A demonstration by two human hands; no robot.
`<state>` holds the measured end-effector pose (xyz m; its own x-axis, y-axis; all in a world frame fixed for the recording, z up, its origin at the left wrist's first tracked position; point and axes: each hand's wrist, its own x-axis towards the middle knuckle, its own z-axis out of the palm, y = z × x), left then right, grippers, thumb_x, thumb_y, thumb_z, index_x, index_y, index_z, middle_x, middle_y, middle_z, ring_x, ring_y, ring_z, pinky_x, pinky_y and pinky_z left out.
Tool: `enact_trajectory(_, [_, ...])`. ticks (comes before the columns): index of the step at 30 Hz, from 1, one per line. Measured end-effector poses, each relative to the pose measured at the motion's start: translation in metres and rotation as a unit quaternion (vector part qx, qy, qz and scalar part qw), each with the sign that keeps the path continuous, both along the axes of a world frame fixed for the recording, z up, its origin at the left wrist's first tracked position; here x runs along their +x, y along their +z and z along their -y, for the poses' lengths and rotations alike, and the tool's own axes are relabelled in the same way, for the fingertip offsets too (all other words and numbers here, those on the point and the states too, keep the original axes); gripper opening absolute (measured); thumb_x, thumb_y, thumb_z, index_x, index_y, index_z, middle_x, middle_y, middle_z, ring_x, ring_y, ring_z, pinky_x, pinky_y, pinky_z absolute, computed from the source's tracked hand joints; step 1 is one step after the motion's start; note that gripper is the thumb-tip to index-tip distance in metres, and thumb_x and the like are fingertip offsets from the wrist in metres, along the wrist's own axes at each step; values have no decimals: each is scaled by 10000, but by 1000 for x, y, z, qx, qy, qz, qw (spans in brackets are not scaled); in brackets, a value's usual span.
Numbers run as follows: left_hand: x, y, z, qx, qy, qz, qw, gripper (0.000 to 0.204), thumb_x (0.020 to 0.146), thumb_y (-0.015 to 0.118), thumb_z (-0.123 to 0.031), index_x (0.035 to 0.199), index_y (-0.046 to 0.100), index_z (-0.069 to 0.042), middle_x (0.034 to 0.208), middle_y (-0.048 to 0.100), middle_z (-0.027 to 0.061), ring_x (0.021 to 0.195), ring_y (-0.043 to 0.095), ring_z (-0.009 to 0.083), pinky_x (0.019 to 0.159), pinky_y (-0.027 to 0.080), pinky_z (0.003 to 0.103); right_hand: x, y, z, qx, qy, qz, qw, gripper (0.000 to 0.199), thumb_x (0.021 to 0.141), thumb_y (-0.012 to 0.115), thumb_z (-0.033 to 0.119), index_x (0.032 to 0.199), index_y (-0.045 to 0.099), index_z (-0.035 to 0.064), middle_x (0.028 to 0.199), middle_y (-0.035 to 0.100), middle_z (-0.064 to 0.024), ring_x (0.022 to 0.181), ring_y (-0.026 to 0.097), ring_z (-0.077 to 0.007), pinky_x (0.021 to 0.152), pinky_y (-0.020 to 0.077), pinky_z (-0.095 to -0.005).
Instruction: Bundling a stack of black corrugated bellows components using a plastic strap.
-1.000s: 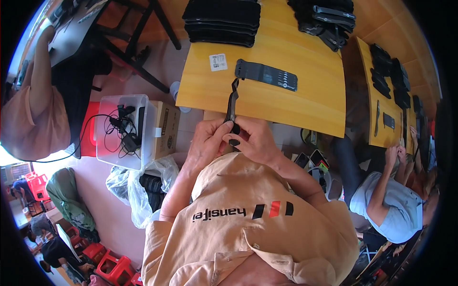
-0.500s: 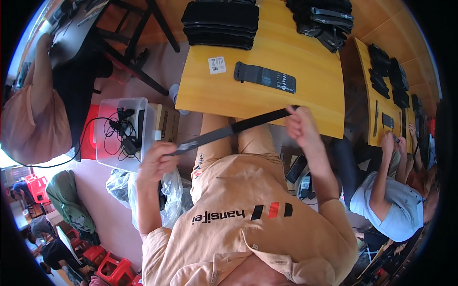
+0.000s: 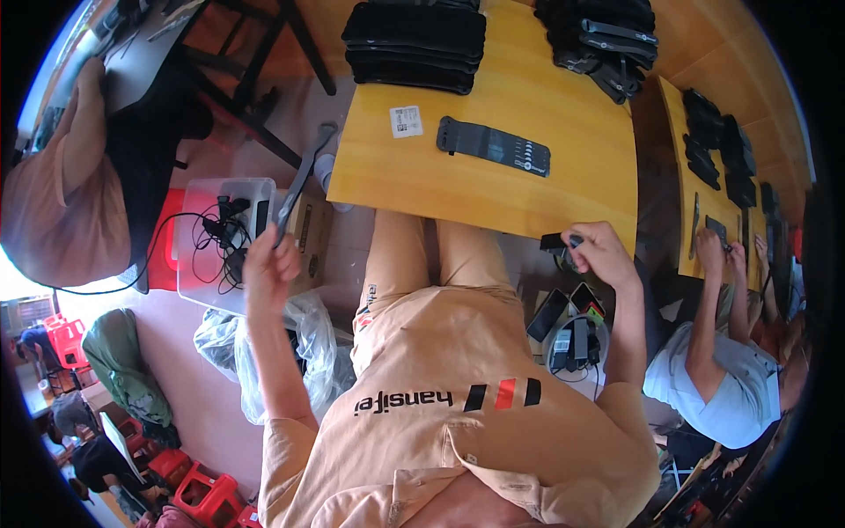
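Note:
My left hand is closed on one end of a long grey strap, which swings up and away past the table's left edge. Out to the right, my right hand grips a short black strap piece; most of it is hidden by the fingers. Between the hands nothing is stretched. On the yellow table in front of me lies a flat dark grey band with pale printed marks. Left of that band sits a white label sheet.
Black folded pieces are stacked at the table's far left, with more dark straps at the far right. A clear bin of cables stands left, a white bucket below right. Co-workers sit on both sides.
The strap that spanned both hands is now in two parts. My left hand's grey part has swung up and away; my right hand has moved right and slightly nearer with the black part.

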<state>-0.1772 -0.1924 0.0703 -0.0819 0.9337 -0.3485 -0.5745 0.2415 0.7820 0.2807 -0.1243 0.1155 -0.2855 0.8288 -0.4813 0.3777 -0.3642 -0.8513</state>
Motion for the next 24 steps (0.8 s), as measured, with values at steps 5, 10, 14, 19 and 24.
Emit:
enact_trajectory(5, [78,-46,-39,-50,27,-61,997,326,926,473,-381,783,485,-88,617,432,-21,488,396,71,416,342,213,-18,12,10,264,166,257,915,173,845,483,15,918,631,-35,671,579,-82,536,551,-115,518,456,-250])
enact_trajectory(10, [112,-87,-49,-157,-50,-102,981,461,920,436,-455,859,557,-15,657,592,59,520,566,128,469,458,234,-11,13,11,111,8,154,982,166,822,566,-9,961,657,-3,760,637,-88,653,609,-147,551,473,-250])
enact_trajectory(14, [114,-73,-43,-183,-60,-108,975,563,903,440,-496,882,585,48,729,641,127,572,622,170,510,494,243,-2,11,15,139,5,79,987,166,826,557,-49,955,656,-20,740,587,-43,605,538,-69,538,448,-179])
enact_trajectory(19, [100,-59,-25,-164,-72,-344,922,521,897,497,-450,826,617,53,753,642,151,587,617,162,555,504,242,-1,20,20,147,79,52,985,141,814,560,-52,913,649,-7,793,627,-77,689,607,-142,566,495,-241])
enact_trajectory(24, [182,19,-33,185,-75,-327,924,198,860,620,-171,853,630,27,709,624,62,625,579,88,580,470,227,-55,23,12,285,203,29,936,192,775,560,-74,924,634,22,797,622,-105,668,603,-213,588,479,-281])
